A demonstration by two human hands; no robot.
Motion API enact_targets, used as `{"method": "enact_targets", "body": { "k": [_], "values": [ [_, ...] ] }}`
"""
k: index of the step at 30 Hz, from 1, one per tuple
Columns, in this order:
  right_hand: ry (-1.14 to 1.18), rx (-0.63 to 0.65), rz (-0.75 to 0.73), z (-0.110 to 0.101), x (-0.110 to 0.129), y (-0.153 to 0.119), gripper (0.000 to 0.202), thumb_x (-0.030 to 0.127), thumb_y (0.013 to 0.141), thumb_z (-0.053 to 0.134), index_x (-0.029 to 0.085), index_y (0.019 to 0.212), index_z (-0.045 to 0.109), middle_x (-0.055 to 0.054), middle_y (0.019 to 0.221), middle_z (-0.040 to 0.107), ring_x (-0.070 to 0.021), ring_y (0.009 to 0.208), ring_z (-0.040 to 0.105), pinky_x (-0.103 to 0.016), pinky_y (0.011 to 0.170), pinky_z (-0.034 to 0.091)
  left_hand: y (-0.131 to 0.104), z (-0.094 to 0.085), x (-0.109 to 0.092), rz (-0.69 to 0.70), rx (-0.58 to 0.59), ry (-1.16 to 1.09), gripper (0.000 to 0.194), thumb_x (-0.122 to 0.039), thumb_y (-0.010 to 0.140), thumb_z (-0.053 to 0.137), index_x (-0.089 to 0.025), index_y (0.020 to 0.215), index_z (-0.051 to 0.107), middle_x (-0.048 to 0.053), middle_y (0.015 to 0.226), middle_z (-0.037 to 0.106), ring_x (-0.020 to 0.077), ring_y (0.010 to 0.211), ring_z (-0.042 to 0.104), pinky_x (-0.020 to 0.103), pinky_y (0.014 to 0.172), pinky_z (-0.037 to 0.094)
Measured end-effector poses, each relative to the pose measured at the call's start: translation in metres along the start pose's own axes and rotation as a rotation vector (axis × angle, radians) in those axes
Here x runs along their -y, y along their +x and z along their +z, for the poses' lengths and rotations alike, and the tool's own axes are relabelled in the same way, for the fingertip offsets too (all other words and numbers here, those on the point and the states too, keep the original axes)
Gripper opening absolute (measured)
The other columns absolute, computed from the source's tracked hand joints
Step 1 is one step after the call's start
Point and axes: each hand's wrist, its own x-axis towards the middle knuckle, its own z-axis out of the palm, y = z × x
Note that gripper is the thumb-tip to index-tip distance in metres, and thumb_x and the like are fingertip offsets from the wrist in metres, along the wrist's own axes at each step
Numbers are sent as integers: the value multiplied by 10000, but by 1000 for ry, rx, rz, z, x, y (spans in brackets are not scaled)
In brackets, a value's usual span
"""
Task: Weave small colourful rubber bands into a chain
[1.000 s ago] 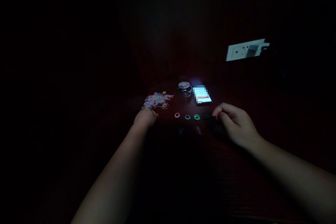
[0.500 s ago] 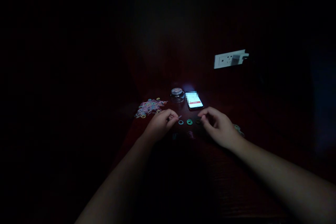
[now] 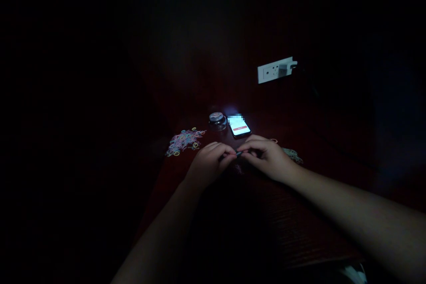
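One camera sits on the person's head and looks forward and down at the dark table (image 3: 282,222). The left hand (image 3: 210,159) and right hand (image 3: 271,159) are about an arm's reach away, and the wall socket (image 3: 273,71) is farther off, higher up.

Near centre, piece (image 3: 238,153) too small for me to identify. Phone screen (image 3: 240,132) above, part-blurred. Bottom right: pale object (image 3: 356,274) cut off.
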Motion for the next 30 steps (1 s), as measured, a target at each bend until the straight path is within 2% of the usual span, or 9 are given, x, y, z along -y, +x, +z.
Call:
{"method": "enact_targets", "body": {
  "k": [5,10,12,18,30],
  "values": [
    [-18,-10,14,1,-2,1,125,224,854,597,185,871,714,-25,800,566,-121,648,511,-252,570,403,1,5,3,82,-53,-4,119,-285,907,563,-192,875,632,18,852,682,155,813,603,294,767,461],
    [-31,-35,29,2,-5,0,115,216,851,601,182,871,709,-22,803,563,-112,631,498,-246,561,396,-2,8,5,119,-113,-12,174,-324,866,619,-188,974,623,41,923,682,177,862,601,322,790,471],
    [-34,-37,37,2,-6,0,109,208,845,604,179,862,708,-22,799,564,-113,631,499,-249,565,397,-3,9,6,117,-120,-2,220,-335,828,663,-189,986,619,40,926,682,185,864,599,329,784,471],
    [-41,-42,50,1,-4,1,96,197,834,611,177,825,704,-20,786,563,-116,645,503,-245,568,392,-2,11,8,103,-138,5,80,-257,867,606,-193,899,640,25,861,686,164,806,596,311,751,464],
    [-58,-34,67,-1,-1,1,99,206,827,620,174,801,710,-19,776,576,-112,651,504,-237,574,387,-2,11,7,104,-122,-7,66,-210,860,595,-192,906,638,26,862,680,167,811,587,314,748,461]
  ]
}}
